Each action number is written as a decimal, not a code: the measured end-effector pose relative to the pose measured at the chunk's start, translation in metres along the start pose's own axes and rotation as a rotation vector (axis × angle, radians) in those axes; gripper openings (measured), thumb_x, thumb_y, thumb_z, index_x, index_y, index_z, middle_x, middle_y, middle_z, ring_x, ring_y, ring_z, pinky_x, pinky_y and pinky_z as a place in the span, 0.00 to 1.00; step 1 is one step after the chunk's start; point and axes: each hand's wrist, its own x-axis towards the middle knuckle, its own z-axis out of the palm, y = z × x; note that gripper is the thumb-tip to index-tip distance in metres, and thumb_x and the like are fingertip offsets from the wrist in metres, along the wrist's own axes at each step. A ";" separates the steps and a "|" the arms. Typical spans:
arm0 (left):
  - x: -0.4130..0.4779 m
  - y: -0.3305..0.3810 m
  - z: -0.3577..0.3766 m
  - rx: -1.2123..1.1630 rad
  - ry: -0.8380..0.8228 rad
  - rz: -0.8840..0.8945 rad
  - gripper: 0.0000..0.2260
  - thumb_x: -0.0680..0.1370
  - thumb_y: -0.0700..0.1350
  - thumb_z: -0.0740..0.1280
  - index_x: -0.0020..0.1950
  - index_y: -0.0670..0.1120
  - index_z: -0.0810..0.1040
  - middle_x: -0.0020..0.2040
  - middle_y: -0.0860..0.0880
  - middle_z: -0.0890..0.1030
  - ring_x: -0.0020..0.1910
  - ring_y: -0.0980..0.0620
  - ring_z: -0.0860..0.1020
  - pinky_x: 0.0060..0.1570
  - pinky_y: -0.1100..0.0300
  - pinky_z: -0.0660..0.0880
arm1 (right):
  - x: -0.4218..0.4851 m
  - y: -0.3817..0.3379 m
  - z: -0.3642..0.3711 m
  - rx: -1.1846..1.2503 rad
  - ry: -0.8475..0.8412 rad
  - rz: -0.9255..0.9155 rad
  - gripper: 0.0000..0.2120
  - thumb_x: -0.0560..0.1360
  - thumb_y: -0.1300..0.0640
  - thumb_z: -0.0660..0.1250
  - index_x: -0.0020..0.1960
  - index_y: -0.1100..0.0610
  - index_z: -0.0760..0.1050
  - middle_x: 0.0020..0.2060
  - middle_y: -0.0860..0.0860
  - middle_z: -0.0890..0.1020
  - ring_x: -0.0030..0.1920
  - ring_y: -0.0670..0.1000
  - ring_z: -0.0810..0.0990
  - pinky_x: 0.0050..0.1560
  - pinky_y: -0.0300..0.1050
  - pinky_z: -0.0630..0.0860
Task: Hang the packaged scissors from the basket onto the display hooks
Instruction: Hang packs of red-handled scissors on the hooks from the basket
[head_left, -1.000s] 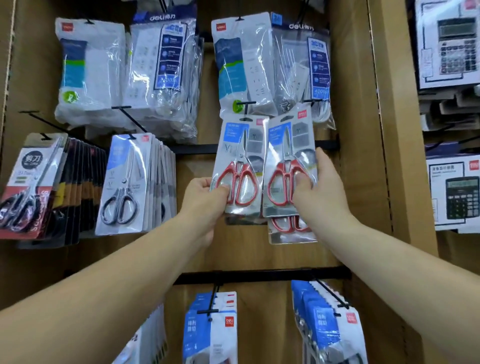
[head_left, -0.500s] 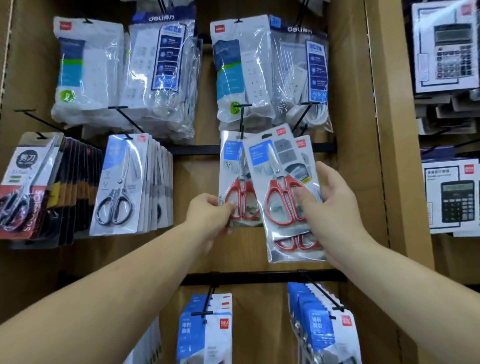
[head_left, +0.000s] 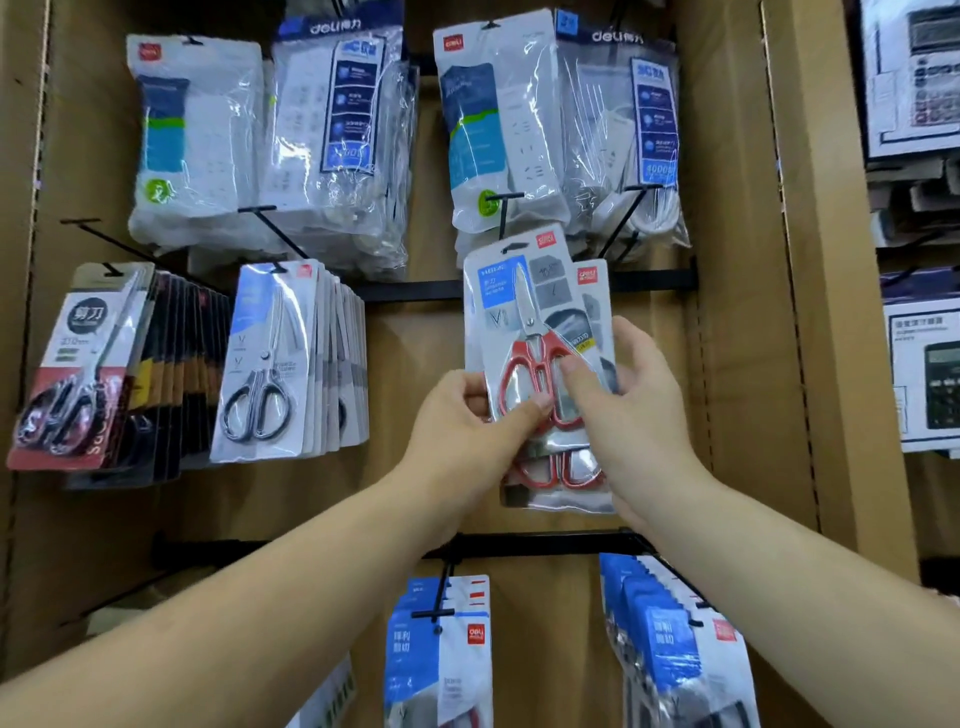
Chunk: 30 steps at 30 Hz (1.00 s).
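Note:
A pack of red-handled scissors (head_left: 519, 317) is held up in front of the wooden display wall, its top just under a black display hook (head_left: 502, 213). My left hand (head_left: 462, 426) pinches its lower left edge, thumb on the front. My right hand (head_left: 639, 415) grips the right side, thumb on the red handles. Behind it sit at least two more such packs, one (head_left: 592, 291) peeking out at the upper right and one (head_left: 561, 470) lower down. A second bare hook (head_left: 626, 213) juts out to the right. No basket is in view.
Silver-handled scissors packs (head_left: 260, 364) and black-red packs (head_left: 83, 369) hang on the left. Bagged power strips (head_left: 337, 135) hang above, blue packs (head_left: 441, 654) below. A wooden upright (head_left: 810, 312) stands to the right, with boxed calculators (head_left: 924, 364) beyond it.
The two packs were held side by side. My right hand has brought its packs left and over the one in my left hand, so both hands now hold one overlapping stack.

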 end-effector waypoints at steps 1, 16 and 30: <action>0.004 0.001 -0.002 -0.018 0.018 -0.004 0.18 0.77 0.47 0.78 0.62 0.45 0.75 0.53 0.47 0.86 0.45 0.55 0.87 0.41 0.60 0.84 | 0.001 0.000 -0.002 0.054 0.006 0.028 0.11 0.85 0.52 0.66 0.60 0.36 0.71 0.49 0.39 0.87 0.49 0.42 0.88 0.39 0.37 0.84; 0.014 -0.011 -0.015 0.101 -0.021 0.177 0.22 0.82 0.40 0.70 0.62 0.67 0.71 0.57 0.60 0.84 0.56 0.63 0.84 0.49 0.68 0.81 | 0.003 0.002 -0.041 -0.068 0.138 0.082 0.19 0.86 0.60 0.62 0.65 0.36 0.66 0.56 0.43 0.84 0.49 0.44 0.87 0.39 0.40 0.82; 0.055 -0.015 -0.005 0.198 -0.009 0.004 0.34 0.85 0.42 0.67 0.86 0.55 0.53 0.71 0.54 0.77 0.61 0.55 0.81 0.52 0.68 0.81 | 0.007 -0.008 -0.038 -0.123 0.137 0.019 0.23 0.87 0.60 0.60 0.78 0.41 0.66 0.61 0.44 0.83 0.53 0.46 0.87 0.39 0.40 0.86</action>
